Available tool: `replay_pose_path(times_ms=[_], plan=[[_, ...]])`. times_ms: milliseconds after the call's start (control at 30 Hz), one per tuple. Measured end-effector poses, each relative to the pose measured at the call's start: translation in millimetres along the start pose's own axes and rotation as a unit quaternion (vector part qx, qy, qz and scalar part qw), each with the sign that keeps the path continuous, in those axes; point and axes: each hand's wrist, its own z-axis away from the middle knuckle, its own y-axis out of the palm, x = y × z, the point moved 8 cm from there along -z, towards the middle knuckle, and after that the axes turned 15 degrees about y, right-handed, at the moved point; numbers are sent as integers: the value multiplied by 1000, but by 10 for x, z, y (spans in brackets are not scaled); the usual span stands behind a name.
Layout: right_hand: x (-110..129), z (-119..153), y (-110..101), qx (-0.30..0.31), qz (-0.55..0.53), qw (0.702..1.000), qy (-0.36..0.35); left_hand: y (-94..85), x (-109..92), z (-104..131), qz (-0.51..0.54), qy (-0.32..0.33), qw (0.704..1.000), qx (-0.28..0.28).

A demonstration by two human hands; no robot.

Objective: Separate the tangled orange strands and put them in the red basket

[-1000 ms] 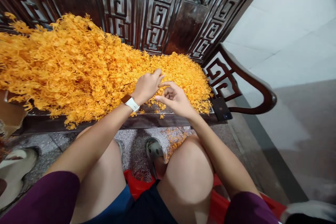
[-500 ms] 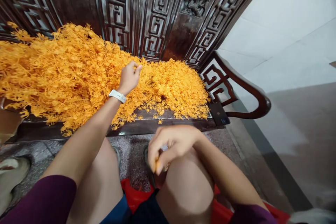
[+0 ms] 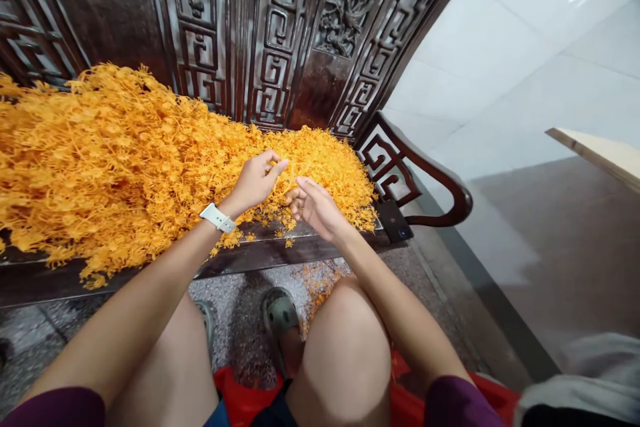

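A large heap of orange plastic flower pieces (image 3: 130,167) covers the seat of a dark carved wooden bench (image 3: 300,250). Over the right part of this heap is my left hand (image 3: 255,180), a white watch (image 3: 217,217) on its wrist. Its thumb and index finger are pinched together; what is between them is too small to make out. Just right of it, near the bench's front edge, my right hand (image 3: 320,210) has its index finger stretched out and the other fingers loosely bent and apart. I see nothing held in it.
A dark phone (image 3: 396,220) lies at the seat's right end, by the curved armrest (image 3: 457,203). Orange bits (image 3: 317,287) are scattered on the speckled floor near my shoe (image 3: 281,310). A wooden board edge (image 3: 595,150) juts in at the right. Under me is a red seat (image 3: 250,397).
My right hand has risen from above my knee to the heap, beside my left hand; the orange pieces it held no longer show. The view has shifted, revealing orange bits on the floor.
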Motion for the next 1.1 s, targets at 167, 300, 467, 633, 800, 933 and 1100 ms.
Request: replay_pose_path(times_ms=[167, 300, 467, 633, 800, 933, 1100], plan=[[97, 95, 68, 20, 82, 993, -77, -104, 85, -32, -28, 5, 999, -15], [-41, 297, 359, 190, 299, 935, -34, -335, 237, -84, -33, -28, 994, -100], [-456, 612, 919, 424, 358, 828, 83, -279, 252, -135, -31, -11, 995, -90], [-852, 1404, 1338, 781, 327, 466, 255, -617, 489, -186, -70, -42, 982, -170], [152, 434, 724, 328, 52, 943, -25, -621, 475, -81, 47, -69, 988, -129], [305, 163, -142, 49, -220, 972, -70, -447, 321, -2, 169, -101, 974, -114], [200, 162, -121, -13, -99, 993, -70, -223, 182, -5, 168, -93, 980, -52]])
